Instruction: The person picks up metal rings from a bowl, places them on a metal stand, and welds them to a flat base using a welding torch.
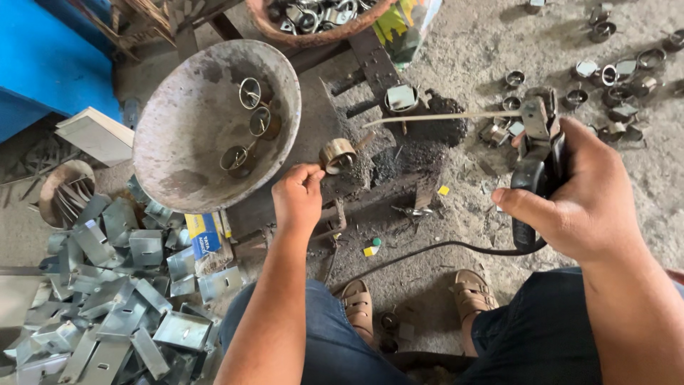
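Dusty concrete floor everywhere, grey and gritty, and the person sits low over it, sandalled feet planted below, knees in blue trousers at the bottom edge. Left hand is out front, fingers pinched closed on a thin handle that leads up to a small brass-coloured metal ring, which sits on a dark, blackened work block right in the middle of the view. Right hand is wrapped tight around the black grip of an electrode holder, thumb laid across it, and a long thin welding rod sticks out leftward from its clamp, running level above the block, its tip near the ring but, as far as I can see, not touching it. A black cable trails from the holder down across the floor towards the feet. Just left of the ring stands a big, worn metal bowl, and inside it lie three finished rings with handles. Lower left, a heap of bent sheet-metal brackets is piled up, shiny and grey. Top right, more small metal rings are scattered loose over the floor, well apart from the hands. Up top, a basket holds more metal pieces, and a blue surface fills the upper left corner
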